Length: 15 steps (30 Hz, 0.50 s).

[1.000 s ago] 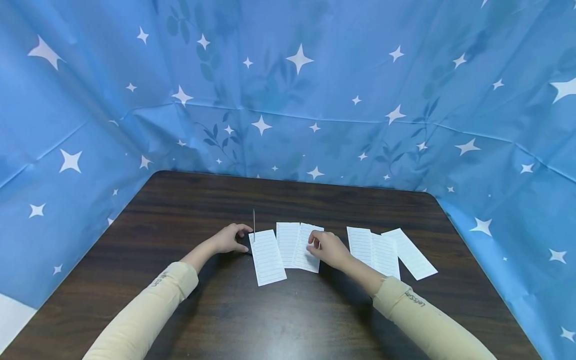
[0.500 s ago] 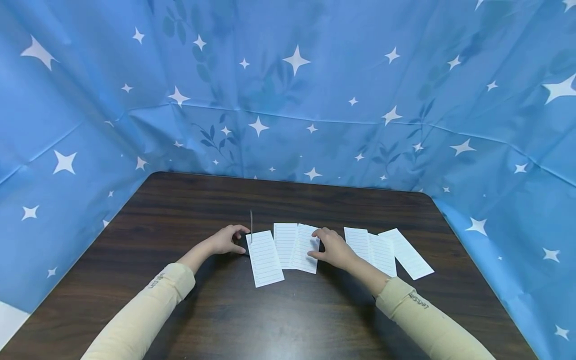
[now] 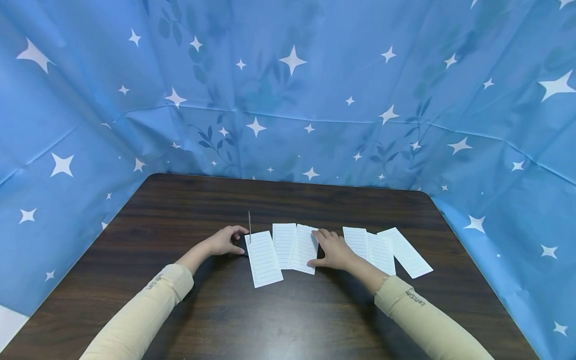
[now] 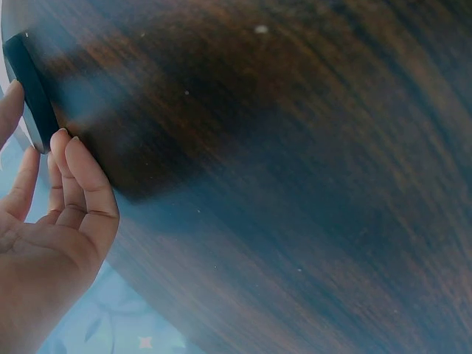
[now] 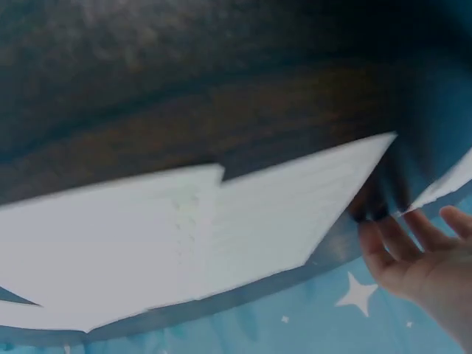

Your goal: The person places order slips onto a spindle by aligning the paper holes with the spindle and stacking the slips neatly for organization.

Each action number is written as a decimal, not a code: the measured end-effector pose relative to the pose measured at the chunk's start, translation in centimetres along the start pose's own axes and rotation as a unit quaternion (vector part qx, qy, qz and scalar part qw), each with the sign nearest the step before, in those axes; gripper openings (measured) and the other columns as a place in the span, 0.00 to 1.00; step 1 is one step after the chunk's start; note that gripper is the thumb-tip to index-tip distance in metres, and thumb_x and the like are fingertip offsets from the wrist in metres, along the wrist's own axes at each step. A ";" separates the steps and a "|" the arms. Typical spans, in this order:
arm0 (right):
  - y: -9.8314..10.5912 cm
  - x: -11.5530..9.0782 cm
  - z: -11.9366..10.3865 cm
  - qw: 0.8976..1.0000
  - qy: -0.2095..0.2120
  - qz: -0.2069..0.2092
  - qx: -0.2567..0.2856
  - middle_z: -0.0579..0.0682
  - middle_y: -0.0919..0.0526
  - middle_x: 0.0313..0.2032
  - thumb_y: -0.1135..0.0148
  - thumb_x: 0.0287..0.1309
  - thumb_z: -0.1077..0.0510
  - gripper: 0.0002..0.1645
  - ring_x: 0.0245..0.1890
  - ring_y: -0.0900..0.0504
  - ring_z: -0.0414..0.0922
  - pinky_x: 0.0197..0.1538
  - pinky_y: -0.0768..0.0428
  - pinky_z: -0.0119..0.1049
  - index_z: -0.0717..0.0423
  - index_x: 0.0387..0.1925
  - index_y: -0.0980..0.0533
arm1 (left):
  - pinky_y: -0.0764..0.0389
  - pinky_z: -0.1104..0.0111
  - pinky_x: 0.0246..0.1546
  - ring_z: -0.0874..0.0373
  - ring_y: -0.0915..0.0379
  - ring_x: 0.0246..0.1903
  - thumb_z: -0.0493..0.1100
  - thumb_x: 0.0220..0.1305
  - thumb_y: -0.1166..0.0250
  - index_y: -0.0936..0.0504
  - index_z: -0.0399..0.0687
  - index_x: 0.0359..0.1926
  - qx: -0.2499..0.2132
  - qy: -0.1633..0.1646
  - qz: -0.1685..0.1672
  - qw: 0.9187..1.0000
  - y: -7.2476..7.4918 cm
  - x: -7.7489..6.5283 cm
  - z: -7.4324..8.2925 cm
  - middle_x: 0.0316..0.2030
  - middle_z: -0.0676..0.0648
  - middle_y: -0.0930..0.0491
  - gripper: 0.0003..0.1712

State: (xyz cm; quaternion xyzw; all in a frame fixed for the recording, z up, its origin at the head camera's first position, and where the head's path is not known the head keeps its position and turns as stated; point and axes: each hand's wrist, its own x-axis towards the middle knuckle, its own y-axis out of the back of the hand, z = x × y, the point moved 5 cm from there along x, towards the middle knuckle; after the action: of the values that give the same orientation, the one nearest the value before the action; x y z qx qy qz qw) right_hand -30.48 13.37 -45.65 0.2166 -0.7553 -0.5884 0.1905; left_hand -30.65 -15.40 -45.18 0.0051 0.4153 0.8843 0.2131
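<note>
In the head view my left hand [image 3: 222,241] grips the black base [image 3: 245,244] of a paper spike with its thumb and fingers. A thin metal rod [image 3: 249,225] rises upright from there. The rod's lower end meets the top left corner of a white lined slip [image 3: 264,260], which covers part of the base. In the left wrist view the black base [image 4: 33,99] sits between thumb and fingertips. My right hand [image 3: 335,250] lies with spread fingers at the right edge of a lined slip [image 3: 304,249]; another slip [image 3: 284,245] adjoins it on the left.
To the right of my right hand lie two adjoining slips [image 3: 355,242] and a slanted slip [image 3: 410,255]. The dark wooden table [image 3: 288,320] ends at the back against a blue star-patterned curtain [image 3: 270,90].
My right hand's fingers have opened from a loose curl over the slip to a spread at its right edge. My left hand keeps its hold. The head view has shifted slightly.
</note>
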 end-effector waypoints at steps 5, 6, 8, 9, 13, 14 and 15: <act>-0.2 0.4 -0.6 0.998 -0.029 -0.055 -0.010 0.66 0.33 0.62 0.30 0.38 0.31 0.63 0.56 0.31 0.66 0.53 0.33 0.63 0.64 0.67 0.41 | 0.27 0.66 0.34 0.52 0.31 0.35 0.35 0.53 0.31 0.30 0.34 0.58 -0.001 0.005 -0.001 1.000 0.0 -0.2 -0.1 0.45 0.35 0.28 0.31; -0.1 0.4 -0.6 0.998 -0.028 -0.057 -0.015 0.66 0.33 0.62 0.30 0.39 0.31 0.62 0.56 0.31 0.66 0.53 0.33 0.63 0.64 0.67 0.41 | 0.27 0.66 0.35 0.52 0.31 0.35 0.35 0.53 0.31 0.30 0.34 0.58 0.001 0.005 0.001 1.000 0.0 -0.2 -0.1 0.45 0.35 0.28 0.31; 0.0 0.5 -0.7 0.998 -0.027 -0.060 -0.026 0.65 0.34 0.62 0.30 0.39 0.31 0.62 0.56 0.31 0.67 0.53 0.33 0.63 0.64 0.67 0.41 | 0.27 0.65 0.35 0.51 0.31 0.36 0.35 0.53 0.31 0.30 0.34 0.58 0.001 0.005 0.002 1.000 0.0 -0.2 -0.1 0.45 0.34 0.28 0.31; 0.0 0.5 -0.8 0.997 -0.028 -0.061 -0.027 0.65 0.34 0.62 0.30 0.39 0.32 0.61 0.56 0.32 0.67 0.53 0.33 0.63 0.64 0.67 0.41 | 0.27 0.65 0.36 0.51 0.30 0.37 0.35 0.53 0.31 0.30 0.35 0.58 0.002 0.005 0.003 1.000 0.1 -0.2 -0.1 0.45 0.34 0.28 0.31; 0.2 0.4 -0.7 0.997 -0.032 -0.070 -0.024 0.66 0.35 0.62 0.30 0.40 0.32 0.62 0.56 0.32 0.67 0.52 0.33 0.62 0.65 0.67 0.42 | 0.27 0.64 0.37 0.50 0.31 0.38 0.35 0.53 0.31 0.30 0.36 0.59 0.006 0.010 -0.002 1.000 0.1 -0.3 -0.2 0.46 0.35 0.28 0.31; 0.1 0.3 -0.7 0.997 -0.032 -0.073 -0.022 0.66 0.35 0.62 0.30 0.40 0.32 0.62 0.56 0.32 0.67 0.52 0.33 0.62 0.66 0.67 0.42 | 0.27 0.64 0.37 0.51 0.31 0.38 0.36 0.53 0.31 0.30 0.37 0.59 0.007 0.012 -0.003 1.000 0.1 -0.3 -0.2 0.45 0.35 0.28 0.31; 0.1 0.3 -0.7 0.997 -0.032 -0.075 -0.017 0.67 0.35 0.62 0.30 0.40 0.33 0.62 0.56 0.32 0.67 0.52 0.33 0.62 0.66 0.67 0.42 | 0.27 0.64 0.36 0.51 0.31 0.37 0.36 0.53 0.31 0.30 0.37 0.59 0.007 0.015 -0.003 1.000 0.1 -0.3 -0.3 0.45 0.35 0.28 0.31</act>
State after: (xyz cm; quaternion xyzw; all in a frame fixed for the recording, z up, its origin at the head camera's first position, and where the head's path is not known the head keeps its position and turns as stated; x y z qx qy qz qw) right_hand -30.39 12.65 -45.35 0.2503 -0.7323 -0.6207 0.1257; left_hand -30.48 -15.76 -45.26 -0.0077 0.4246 0.8808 0.2094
